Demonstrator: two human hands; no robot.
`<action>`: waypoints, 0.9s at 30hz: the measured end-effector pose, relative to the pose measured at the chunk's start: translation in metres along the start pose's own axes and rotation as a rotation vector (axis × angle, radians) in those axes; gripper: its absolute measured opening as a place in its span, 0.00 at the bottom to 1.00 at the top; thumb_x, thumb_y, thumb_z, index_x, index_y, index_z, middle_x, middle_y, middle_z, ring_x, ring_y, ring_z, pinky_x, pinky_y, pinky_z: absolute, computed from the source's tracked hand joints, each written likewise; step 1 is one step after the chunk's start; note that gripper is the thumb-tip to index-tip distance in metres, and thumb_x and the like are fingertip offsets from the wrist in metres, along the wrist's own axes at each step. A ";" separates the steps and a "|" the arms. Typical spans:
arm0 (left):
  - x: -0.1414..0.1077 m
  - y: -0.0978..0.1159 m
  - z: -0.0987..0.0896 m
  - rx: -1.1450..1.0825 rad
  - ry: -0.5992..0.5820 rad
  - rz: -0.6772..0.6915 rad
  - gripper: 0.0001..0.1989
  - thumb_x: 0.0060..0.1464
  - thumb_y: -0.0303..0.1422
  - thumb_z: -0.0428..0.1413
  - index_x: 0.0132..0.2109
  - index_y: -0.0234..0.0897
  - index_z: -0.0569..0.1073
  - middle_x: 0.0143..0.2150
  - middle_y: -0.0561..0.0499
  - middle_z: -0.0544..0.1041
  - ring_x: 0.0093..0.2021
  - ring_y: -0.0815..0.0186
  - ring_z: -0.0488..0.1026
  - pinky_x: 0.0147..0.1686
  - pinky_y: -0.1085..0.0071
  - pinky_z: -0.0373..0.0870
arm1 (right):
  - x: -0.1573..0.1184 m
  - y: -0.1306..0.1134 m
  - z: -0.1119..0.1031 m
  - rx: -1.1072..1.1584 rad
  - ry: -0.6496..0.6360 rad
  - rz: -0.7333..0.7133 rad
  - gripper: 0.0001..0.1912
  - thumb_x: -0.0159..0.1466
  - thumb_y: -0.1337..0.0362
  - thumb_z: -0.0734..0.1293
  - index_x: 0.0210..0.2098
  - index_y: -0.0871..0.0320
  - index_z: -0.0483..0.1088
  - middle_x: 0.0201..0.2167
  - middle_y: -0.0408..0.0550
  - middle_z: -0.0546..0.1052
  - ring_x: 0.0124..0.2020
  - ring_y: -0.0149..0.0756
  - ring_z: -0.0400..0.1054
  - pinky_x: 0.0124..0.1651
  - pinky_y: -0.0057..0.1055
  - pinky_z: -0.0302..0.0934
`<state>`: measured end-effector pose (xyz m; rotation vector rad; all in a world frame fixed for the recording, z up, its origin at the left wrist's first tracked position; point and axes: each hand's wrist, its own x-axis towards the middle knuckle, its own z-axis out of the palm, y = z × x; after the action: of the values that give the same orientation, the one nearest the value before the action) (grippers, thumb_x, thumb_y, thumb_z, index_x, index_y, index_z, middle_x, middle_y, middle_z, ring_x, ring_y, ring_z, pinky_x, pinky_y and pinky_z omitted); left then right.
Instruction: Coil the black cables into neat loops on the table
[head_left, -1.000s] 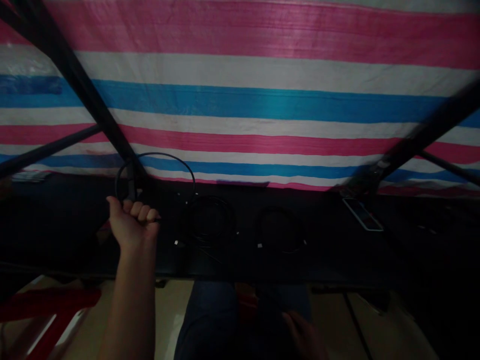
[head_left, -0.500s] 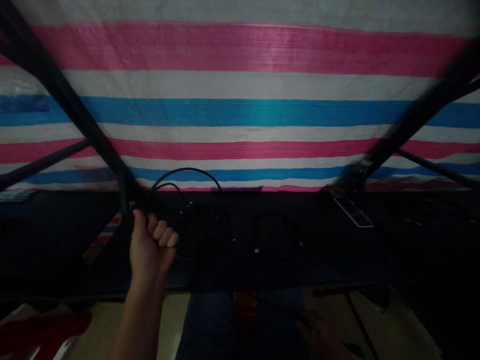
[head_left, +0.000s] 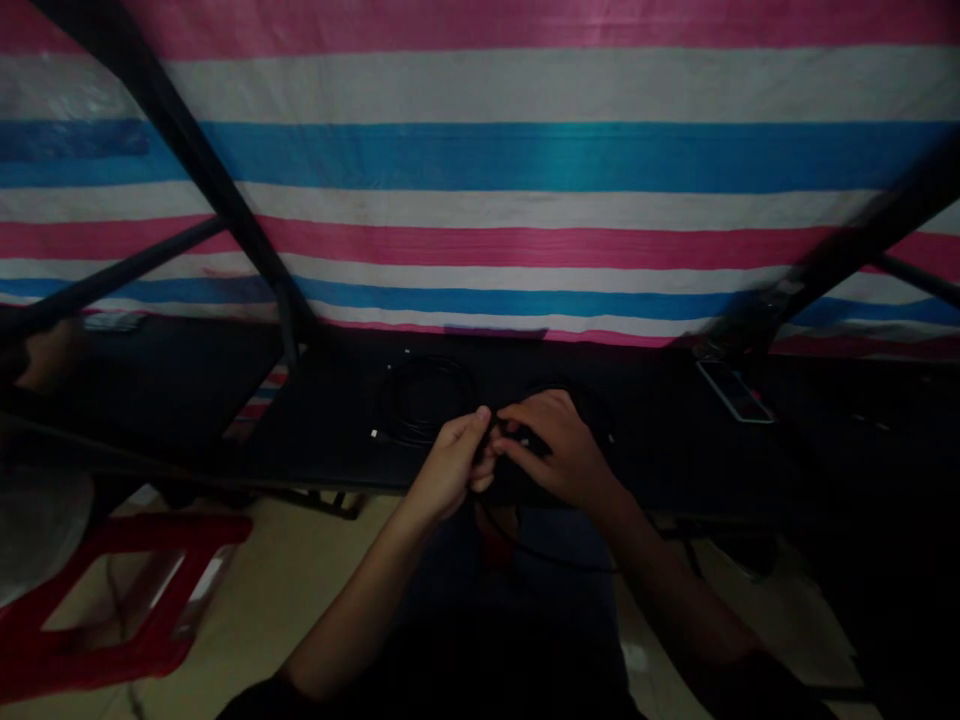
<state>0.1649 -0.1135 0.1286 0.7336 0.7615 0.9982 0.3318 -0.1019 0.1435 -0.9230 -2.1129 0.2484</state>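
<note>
The left hand point(head_left: 450, 472) and right hand point(head_left: 555, 450) curl closely around a black cable point(head_left: 547, 560) at the front of a dark table point(head_left: 322, 460), apparently gripping it, though dim light hides the grip. Its slack loop droops below the table, where it could snag or tangle with the coiled cable point(head_left: 427, 400) nearby.

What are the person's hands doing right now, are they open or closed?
Left hand: closed, pinching a black cable.
Right hand: closed, fingers curled around the same cable, though the dim light hides the exact grip.
</note>
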 end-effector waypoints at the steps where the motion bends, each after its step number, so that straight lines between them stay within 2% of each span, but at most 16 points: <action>1: 0.000 -0.001 0.000 -0.010 0.008 -0.001 0.28 0.49 0.56 0.65 0.31 0.33 0.70 0.22 0.60 0.61 0.16 0.80 0.48 0.14 0.81 0.43 | -0.004 0.001 0.006 0.059 0.014 0.056 0.08 0.67 0.60 0.70 0.43 0.55 0.71 0.36 0.48 0.79 0.40 0.42 0.74 0.47 0.40 0.65; 3: 0.000 -0.007 0.000 -0.013 0.048 0.030 0.27 0.49 0.56 0.65 0.33 0.32 0.73 0.23 0.58 0.64 0.17 0.78 0.53 0.15 0.81 0.45 | -0.016 0.000 0.018 0.186 0.056 0.188 0.09 0.65 0.59 0.71 0.41 0.55 0.69 0.36 0.47 0.78 0.38 0.40 0.74 0.43 0.36 0.67; 5: 0.001 -0.017 0.003 -0.003 0.102 0.108 0.27 0.49 0.55 0.65 0.33 0.32 0.76 0.25 0.54 0.69 0.21 0.75 0.62 0.17 0.79 0.54 | -0.031 -0.004 0.033 0.289 0.134 0.319 0.13 0.64 0.59 0.72 0.45 0.54 0.69 0.40 0.48 0.77 0.42 0.41 0.74 0.45 0.36 0.69; 7: 0.004 -0.028 0.007 0.000 0.138 0.174 0.25 0.49 0.53 0.65 0.33 0.32 0.78 0.29 0.50 0.75 0.28 0.71 0.69 0.26 0.76 0.65 | -0.044 -0.009 0.049 0.378 0.267 0.458 0.19 0.64 0.58 0.71 0.52 0.53 0.66 0.47 0.52 0.76 0.48 0.42 0.74 0.50 0.38 0.70; 9: 0.006 -0.036 0.008 0.013 0.134 0.193 0.22 0.52 0.52 0.64 0.35 0.33 0.80 0.33 0.48 0.78 0.34 0.67 0.73 0.35 0.73 0.69 | -0.054 -0.014 0.063 0.458 0.363 0.578 0.24 0.64 0.57 0.70 0.57 0.52 0.63 0.53 0.54 0.74 0.52 0.43 0.73 0.52 0.39 0.71; 11: 0.007 -0.039 0.005 0.110 0.126 0.232 0.21 0.55 0.51 0.62 0.36 0.34 0.81 0.34 0.48 0.78 0.38 0.65 0.74 0.40 0.72 0.69 | -0.060 -0.018 0.069 0.521 0.356 0.646 0.25 0.64 0.57 0.70 0.58 0.52 0.64 0.54 0.55 0.75 0.52 0.44 0.74 0.48 0.38 0.73; 13: 0.007 -0.039 0.000 0.273 0.145 0.317 0.21 0.57 0.51 0.61 0.36 0.35 0.82 0.34 0.49 0.77 0.38 0.65 0.72 0.41 0.72 0.68 | -0.063 -0.022 0.068 0.564 0.266 0.693 0.23 0.64 0.55 0.70 0.55 0.54 0.67 0.50 0.55 0.77 0.47 0.44 0.76 0.38 0.34 0.74; 15: 0.005 -0.036 -0.008 0.388 0.170 0.369 0.23 0.59 0.52 0.59 0.35 0.34 0.81 0.30 0.50 0.74 0.34 0.67 0.70 0.36 0.73 0.66 | -0.064 -0.024 0.060 0.576 0.168 0.755 0.17 0.66 0.53 0.68 0.49 0.56 0.73 0.38 0.51 0.79 0.33 0.39 0.77 0.26 0.29 0.69; 17: 0.001 -0.031 -0.019 0.354 0.170 0.333 0.27 0.60 0.55 0.56 0.32 0.33 0.79 0.22 0.54 0.66 0.24 0.71 0.63 0.26 0.74 0.61 | -0.064 -0.022 0.045 0.551 0.152 0.809 0.17 0.68 0.51 0.65 0.43 0.58 0.76 0.24 0.43 0.74 0.20 0.31 0.68 0.18 0.25 0.60; 20: -0.012 -0.013 -0.046 0.197 0.173 0.243 0.29 0.57 0.57 0.58 0.26 0.34 0.73 0.16 0.61 0.51 0.16 0.76 0.48 0.18 0.77 0.48 | -0.066 -0.009 0.011 0.498 0.326 0.835 0.18 0.68 0.51 0.66 0.43 0.58 0.77 0.17 0.36 0.63 0.15 0.26 0.56 0.16 0.23 0.50; 22: -0.024 0.006 -0.070 0.146 0.230 0.261 0.29 0.53 0.57 0.61 0.24 0.35 0.69 0.17 0.63 0.48 0.15 0.77 0.45 0.16 0.78 0.47 | -0.071 0.005 -0.017 0.422 0.455 0.857 0.16 0.66 0.52 0.67 0.44 0.58 0.76 0.16 0.34 0.60 0.15 0.25 0.53 0.16 0.22 0.47; 24: -0.037 0.027 -0.095 0.112 0.364 0.322 0.29 0.53 0.56 0.62 0.23 0.36 0.66 0.17 0.62 0.50 0.15 0.77 0.46 0.15 0.78 0.49 | -0.080 0.018 -0.045 0.311 0.519 0.899 0.16 0.65 0.53 0.69 0.44 0.57 0.76 0.16 0.35 0.61 0.15 0.26 0.53 0.17 0.23 0.47; 25: -0.043 0.036 -0.107 0.101 0.471 0.365 0.28 0.55 0.55 0.61 0.24 0.36 0.65 0.17 0.61 0.52 0.15 0.77 0.47 0.15 0.78 0.51 | -0.086 0.023 -0.056 0.270 0.531 0.923 0.15 0.64 0.53 0.69 0.44 0.57 0.77 0.16 0.35 0.60 0.15 0.26 0.53 0.17 0.23 0.46; 27: -0.054 0.049 -0.129 0.098 0.649 0.398 0.26 0.58 0.53 0.59 0.26 0.37 0.64 0.18 0.61 0.54 0.15 0.75 0.50 0.16 0.77 0.57 | -0.099 0.029 -0.073 0.237 0.501 0.970 0.16 0.63 0.51 0.70 0.40 0.58 0.78 0.16 0.36 0.60 0.16 0.27 0.53 0.17 0.24 0.46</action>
<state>0.0184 -0.1217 0.1113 0.6590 1.2599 1.6059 0.4423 -0.1583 0.1192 -1.6021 -1.0356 0.6536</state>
